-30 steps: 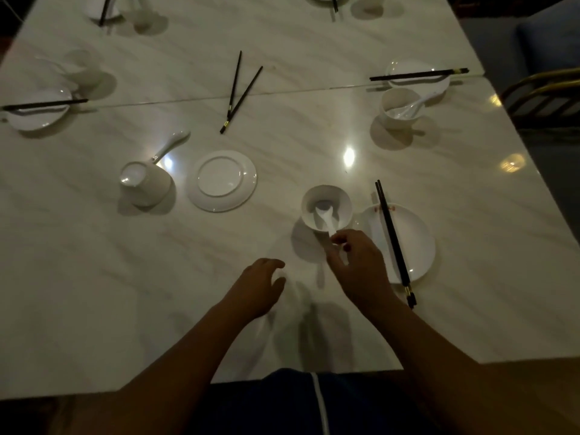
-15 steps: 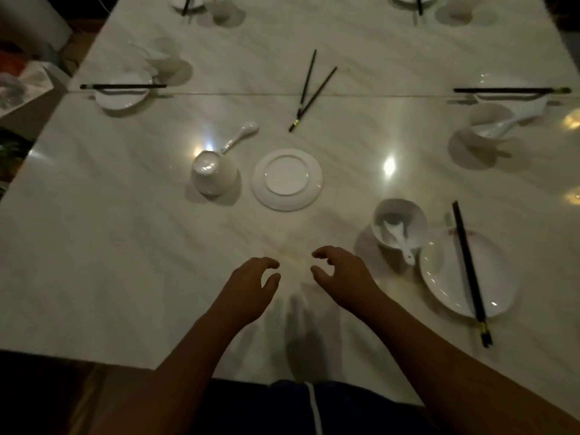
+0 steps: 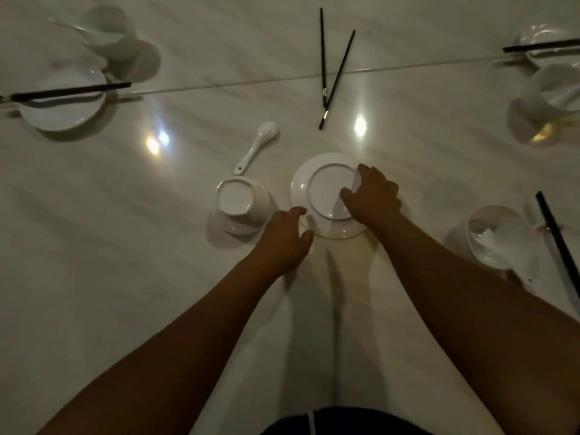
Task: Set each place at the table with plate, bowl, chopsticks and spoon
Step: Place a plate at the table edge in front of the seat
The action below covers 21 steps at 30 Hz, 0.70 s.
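Right hand (image 3: pixel 373 196) gripping upside-down plate (image 3: pixel 323 189) by the rim; left hand (image 3: pixel 285 240) hovering loose, empty. Three other settings (image 3: pixel 62 102) looking done; bowl (image 3: pixel 241 204), spoon (image 3: pixel 259 142), chopsticks (image 3: pixel 332 80) here awaiting placement.

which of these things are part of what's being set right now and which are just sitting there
In hand: upside-down plate under the right hand; left hand at its rim; overturned bowl; loose spoon; loose chopsticks.
Lying about: left plate with chopsticks; right bowl holding a spoon; far-right bowl.
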Motion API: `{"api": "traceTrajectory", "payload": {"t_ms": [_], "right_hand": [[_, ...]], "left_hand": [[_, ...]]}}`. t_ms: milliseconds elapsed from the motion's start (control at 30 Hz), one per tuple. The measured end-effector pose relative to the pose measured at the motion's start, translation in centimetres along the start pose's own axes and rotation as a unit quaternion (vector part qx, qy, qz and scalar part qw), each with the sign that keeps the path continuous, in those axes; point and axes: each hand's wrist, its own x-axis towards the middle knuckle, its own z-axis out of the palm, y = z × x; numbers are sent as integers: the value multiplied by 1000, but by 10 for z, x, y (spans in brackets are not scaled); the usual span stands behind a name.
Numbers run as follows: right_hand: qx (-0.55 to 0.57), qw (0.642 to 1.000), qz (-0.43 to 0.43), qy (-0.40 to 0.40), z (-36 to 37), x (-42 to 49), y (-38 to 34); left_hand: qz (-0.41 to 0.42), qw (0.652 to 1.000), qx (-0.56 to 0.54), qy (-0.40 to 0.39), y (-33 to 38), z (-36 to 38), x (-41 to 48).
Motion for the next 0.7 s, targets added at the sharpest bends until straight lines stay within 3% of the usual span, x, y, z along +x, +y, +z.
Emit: {"api": "traceTrajectory", "payload": {"t_ms": [100, 167, 267, 333, 467, 600, 700], "right_hand": [[-33, 999, 1, 24, 10, -7, -1], [-44, 999, -4, 30, 14, -12, 1], [-42, 999, -2, 21, 19, -25, 6], [-38, 999, -8, 29, 18, -39, 10], [-13, 997, -39, 58, 15, -68, 16], [77, 995, -2, 64, 18, -92, 20], [79, 995, -1, 53, 16, -104, 19]], "left_hand": [[-3, 999, -50, 16, 6, 4, 4], [-31, 989, -143, 37, 8, 7, 0], [-114, 930, -348, 26, 15, 4, -3], [-160, 893, -420, 15, 16, 2, -6], [-183, 882, -432, 32, 5, 2, -14], [-197, 887, -415, 44, -11, 9, -34], [-202, 893, -399, 42, -22, 15, -45]]}}
